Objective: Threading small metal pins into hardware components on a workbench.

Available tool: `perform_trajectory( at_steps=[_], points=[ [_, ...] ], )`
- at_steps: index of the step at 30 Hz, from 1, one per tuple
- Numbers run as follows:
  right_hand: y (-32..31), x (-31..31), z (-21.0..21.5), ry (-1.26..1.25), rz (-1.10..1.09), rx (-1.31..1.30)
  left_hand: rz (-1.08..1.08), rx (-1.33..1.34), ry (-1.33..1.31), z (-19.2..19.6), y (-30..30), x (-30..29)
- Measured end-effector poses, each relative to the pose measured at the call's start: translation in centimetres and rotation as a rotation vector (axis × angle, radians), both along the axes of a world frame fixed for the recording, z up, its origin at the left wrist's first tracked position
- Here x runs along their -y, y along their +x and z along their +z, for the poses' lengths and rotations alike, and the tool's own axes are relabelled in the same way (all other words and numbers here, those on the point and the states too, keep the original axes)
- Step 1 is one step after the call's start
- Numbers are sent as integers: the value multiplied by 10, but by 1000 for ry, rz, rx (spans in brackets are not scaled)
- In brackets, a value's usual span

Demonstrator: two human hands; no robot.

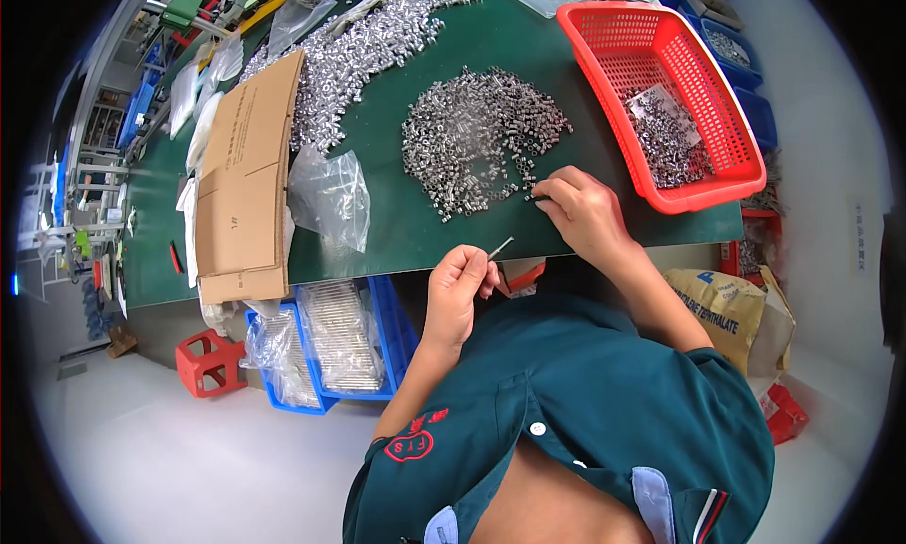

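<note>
Left hand [458,287] raised at the near edge of the table [411,237], forearm up from below; thumb and fingers clamped on a thin rod [503,247], tip angled up and right, lower end lost in the grip. Beyond, on the tabletop: pile [448,124] of small metal rings. Right hand [590,212] low over the table, forearm slanting in from lower right; fingers curled, tips close together at pile's near edge. Cannot tell whether they pinch a ring.

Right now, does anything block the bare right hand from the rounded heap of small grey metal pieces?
Nothing visible does: the right hand is at the near right edge of the grey metal heap.
</note>
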State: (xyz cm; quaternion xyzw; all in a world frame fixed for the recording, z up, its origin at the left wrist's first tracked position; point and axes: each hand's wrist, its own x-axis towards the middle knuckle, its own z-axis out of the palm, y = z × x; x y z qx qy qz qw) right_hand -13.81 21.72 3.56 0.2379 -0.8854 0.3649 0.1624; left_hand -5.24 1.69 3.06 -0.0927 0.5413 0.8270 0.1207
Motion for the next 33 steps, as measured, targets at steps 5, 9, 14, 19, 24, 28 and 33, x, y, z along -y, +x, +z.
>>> perform_trajectory(
  at_steps=[5, 9, 14, 19, 24, 28, 33],
  points=[
    [-4, 4, -4, 38, 22, -6, 16, 9, -1, -1, 3, 3],
    [-3, 3, -6, 85, -18, 29, 18, 2, -3, -1, 3, 4],
    [6, 2, 6, -107, 10, 286, 5, -1, 3, -1, -1, 2],
    [18, 4, 16, -991, 281, 1258, -22, -32, -85, 1, -2, -2],
    [22, 8, 12, -1110, 299, 1426, -20, -44, -117, 1, 0, -3],
    [22, 8, 9, -1156, 370, 1505, 0, -69, -190, 3, 3, -2],
    [23, 11, 10, -1139, 336, 1495, -4, -102, -265, 4, 4, -2]
  ],
)
